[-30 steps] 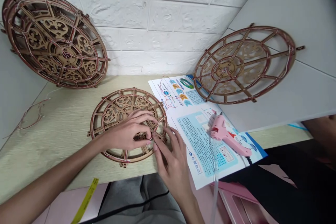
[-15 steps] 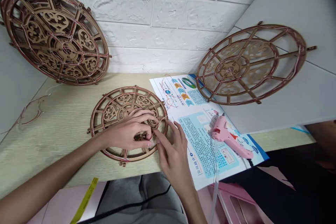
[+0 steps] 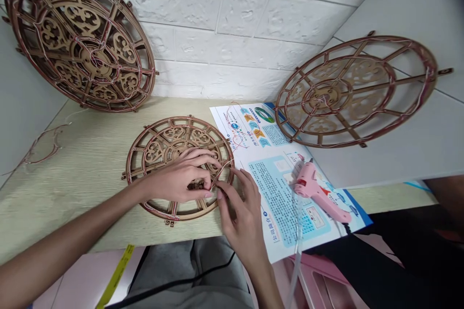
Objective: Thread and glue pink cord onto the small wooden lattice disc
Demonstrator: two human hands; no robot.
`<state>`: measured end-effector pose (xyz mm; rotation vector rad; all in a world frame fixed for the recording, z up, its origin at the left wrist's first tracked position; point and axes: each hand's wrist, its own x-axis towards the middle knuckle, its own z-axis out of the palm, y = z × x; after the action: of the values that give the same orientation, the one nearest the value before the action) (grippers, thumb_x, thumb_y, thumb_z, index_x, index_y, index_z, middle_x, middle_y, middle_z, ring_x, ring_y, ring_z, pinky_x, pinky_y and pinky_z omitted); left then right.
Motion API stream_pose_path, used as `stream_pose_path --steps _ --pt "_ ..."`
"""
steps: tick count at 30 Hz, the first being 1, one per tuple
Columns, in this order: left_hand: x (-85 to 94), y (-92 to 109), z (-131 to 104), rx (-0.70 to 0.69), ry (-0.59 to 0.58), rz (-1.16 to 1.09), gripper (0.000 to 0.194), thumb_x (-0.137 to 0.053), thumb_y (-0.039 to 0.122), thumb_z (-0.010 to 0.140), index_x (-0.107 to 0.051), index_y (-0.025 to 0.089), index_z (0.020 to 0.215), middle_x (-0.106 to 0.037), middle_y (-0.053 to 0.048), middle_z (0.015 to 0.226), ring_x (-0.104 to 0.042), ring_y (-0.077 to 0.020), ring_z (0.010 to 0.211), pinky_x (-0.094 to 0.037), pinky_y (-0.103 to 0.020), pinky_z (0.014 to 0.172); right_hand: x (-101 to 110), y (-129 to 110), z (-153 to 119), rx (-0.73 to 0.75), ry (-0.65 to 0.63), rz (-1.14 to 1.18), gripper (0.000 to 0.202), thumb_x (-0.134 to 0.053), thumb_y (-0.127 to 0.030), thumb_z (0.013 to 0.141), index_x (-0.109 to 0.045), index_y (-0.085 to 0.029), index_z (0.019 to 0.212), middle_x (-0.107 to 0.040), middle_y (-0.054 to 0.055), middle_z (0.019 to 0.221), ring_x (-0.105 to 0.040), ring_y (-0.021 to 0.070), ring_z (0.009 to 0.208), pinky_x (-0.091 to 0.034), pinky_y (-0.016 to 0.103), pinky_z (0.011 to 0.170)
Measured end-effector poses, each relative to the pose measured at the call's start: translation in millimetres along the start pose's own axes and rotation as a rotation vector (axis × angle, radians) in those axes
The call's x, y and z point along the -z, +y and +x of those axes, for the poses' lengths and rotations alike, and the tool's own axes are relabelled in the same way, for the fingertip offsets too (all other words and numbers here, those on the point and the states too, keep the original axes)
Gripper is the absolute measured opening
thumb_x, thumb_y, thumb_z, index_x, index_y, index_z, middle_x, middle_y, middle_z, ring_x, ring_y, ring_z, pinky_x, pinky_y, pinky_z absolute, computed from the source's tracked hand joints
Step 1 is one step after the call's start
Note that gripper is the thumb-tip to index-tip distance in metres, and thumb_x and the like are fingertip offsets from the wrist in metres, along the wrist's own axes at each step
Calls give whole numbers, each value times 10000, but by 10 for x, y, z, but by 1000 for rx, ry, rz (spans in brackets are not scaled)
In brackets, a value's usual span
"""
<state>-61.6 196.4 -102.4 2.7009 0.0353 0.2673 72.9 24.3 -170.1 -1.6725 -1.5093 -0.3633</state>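
A round brown openwork wheel (image 3: 145, 131) lies flat on the table, with scroll cut-outs inside and reddish wires along its rings and spokes. My left hand (image 3: 183, 174) rests over its middle, thumb and index finger closed in a pinch on a thin wire (image 3: 225, 164) at the right part of the wheel. My right hand (image 3: 241, 210) comes in at the wheel's right edge. Its index fingertip and thumb meet the same wire beside my left fingertips, while its other fingers reach over the rim.
Similar wheels (image 3: 81, 38) lean stacked at the left, and another wheel (image 3: 337, 89) leans at the right. A pink glue gun (image 3: 321, 193) lies on a printed sheet (image 3: 250, 157). Loose wires (image 3: 49, 145) lie at the table's left. A person's dark sleeve (image 3: 362, 260) shows at lower right.
The view has shifted slightly. My fingers have moved only a little around the wire; both hands stay at the wheel's right side.
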Motion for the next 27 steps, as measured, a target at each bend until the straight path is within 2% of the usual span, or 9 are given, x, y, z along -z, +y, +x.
stream_pose_path --steps 4,11,17,22,27 --pt "0 11 0 7 5 4 178 -688 345 953 -682 198 853 -565 -95 1470 -366 -324 1490 -325 -522 1221 -2 13 -10 32 -14 -14 411 -543 -92 983 -580 -250 1361 -468 154 1492 -402 344 1444 -464 625 1110" --pt "28 30 2 -2 4 -16 97 -680 282 945 -656 211 884 -582 -87 1439 -425 -299 1446 -340 -490 1199 5 7 -3 0 -34 -16 311 -523 -109 996 -586 -248 1266 -485 144 1477 -420 327 1437 -471 605 1103" --pt "7 17 0 -1 7 -46 105 -691 283 941 -663 212 868 -570 -74 1452 -409 -302 1461 -318 -508 1207 -3 10 -5 -13 -53 7 289 -507 -105 1004 -581 -233 1252 -476 154 1481 -428 327 1431 -468 605 1106" --pt "8 2 11 2 14 -89 90 -733 264 910 -683 212 857 -563 -77 1464 -413 -295 1460 -321 -505 1222 56 79 161 35 8 36 331 -532 -75 985 -600 -213 1278 -548 168 1348 -519 325 1318 -523 604 1033" --pt "13 -31 13 15 26 -145 99 -775 264 882 -704 210 841 -543 -85 1493 -382 -292 1494 -324 -491 1240 174 181 394 199 -165 -24 274 -600 -63 941 -691 -232 1135 -493 144 1438 -409 368 1413 -486 627 1081"
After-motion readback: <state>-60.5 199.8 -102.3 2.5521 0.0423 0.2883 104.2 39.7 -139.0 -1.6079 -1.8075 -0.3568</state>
